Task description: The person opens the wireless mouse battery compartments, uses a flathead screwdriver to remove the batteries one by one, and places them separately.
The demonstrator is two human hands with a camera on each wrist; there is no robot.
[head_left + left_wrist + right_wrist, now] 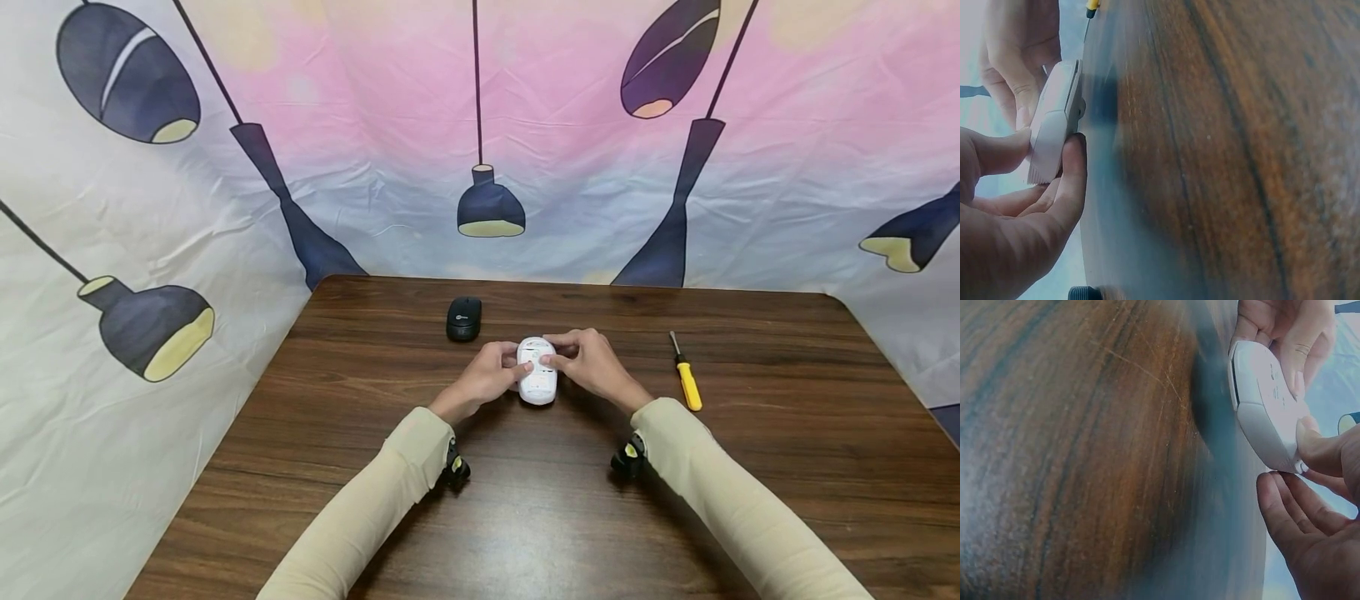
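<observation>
A white computer mouse (537, 388) is held belly up between both hands, a little above the wooden table. My left hand (486, 372) pinches its left side, thumb on the underside and fingers beneath. From the other side my right hand (594, 363) grips it, with the thumb pressed on the underside near the middle. The left wrist view shows the mouse (1054, 125) edge-on, its scroll wheel facing the table. In the right wrist view, a dark seam runs along the side of the mouse (1250, 412). Fingers partly cover its underside.
A black mouse (464, 319) lies on the table (360, 383) behind the left hand. To the right of the right hand lies a screwdriver (687, 383) with a yellow handle. A printed cloth (405, 167) hangs behind the table's back edge.
</observation>
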